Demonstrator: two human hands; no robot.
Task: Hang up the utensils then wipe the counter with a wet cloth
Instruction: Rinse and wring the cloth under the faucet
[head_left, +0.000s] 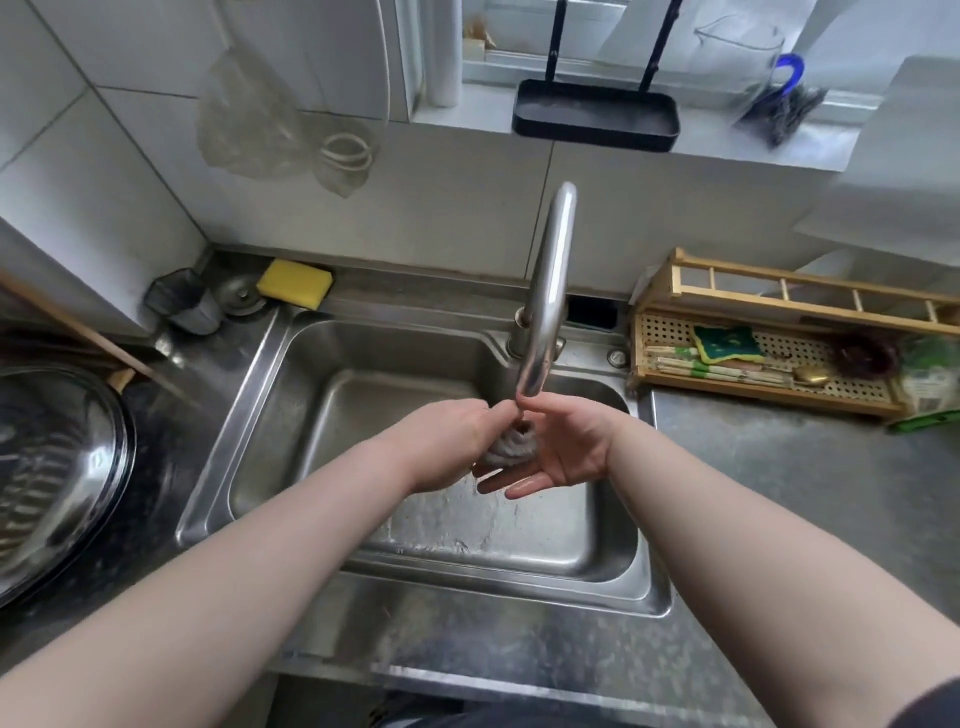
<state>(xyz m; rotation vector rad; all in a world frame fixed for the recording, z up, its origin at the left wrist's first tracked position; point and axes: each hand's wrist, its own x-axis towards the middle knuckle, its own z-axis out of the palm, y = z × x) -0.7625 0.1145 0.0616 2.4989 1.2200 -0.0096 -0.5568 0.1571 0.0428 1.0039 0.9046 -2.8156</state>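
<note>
Both hands are over the steel sink (260, 415), just under the spout of the curved tap (550, 291). My left hand (447, 441) grips a bunched grey cloth (511, 448), wrung into a tight wad. My right hand (566, 447) is beside the cloth with its palm up and fingers straight, touching the wad's right side. Water runs down from the hands into the basin. The steel counter (779, 467) stretches to the right of the sink.
A yellow sponge (295, 283) lies behind the sink at left, next to a small mesh cup (182, 301). A wooden rack (769, 338) with a green sponge stands at right. A glass-lidded pan (57, 467) sits at left. A black tray (595, 115) rests on the sill.
</note>
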